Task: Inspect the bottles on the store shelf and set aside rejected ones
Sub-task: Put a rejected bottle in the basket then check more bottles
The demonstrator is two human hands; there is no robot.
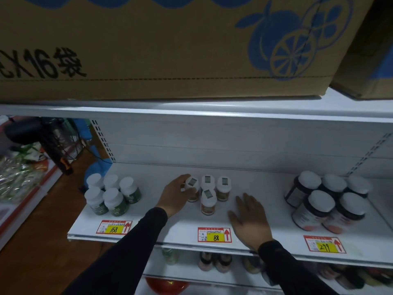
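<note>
Bottles on the white shelf (pixel 161 222) sit in three clusters behind the "88" price tag (pixel 214 234). Nearest that tag, the right hand (pixel 248 218) lies flat, fingers spread, holding nothing. Beyond it, the left hand (pixel 177 193) curls around an orange-labelled bottle (pixel 193 189), partly hiding it. Its label print is unreadable.

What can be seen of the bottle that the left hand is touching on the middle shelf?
The bottle is small, with a white cap bearing a dark rectangular sticker and an orange-brown label on its body. It looks plastic. It stands on the white shelf, apparently tilted slightly, at the back left of a group of four like bottles above the price tag marked 88. The left hand curls its fingers round its left side; its label text is too blurred to read.
</note>
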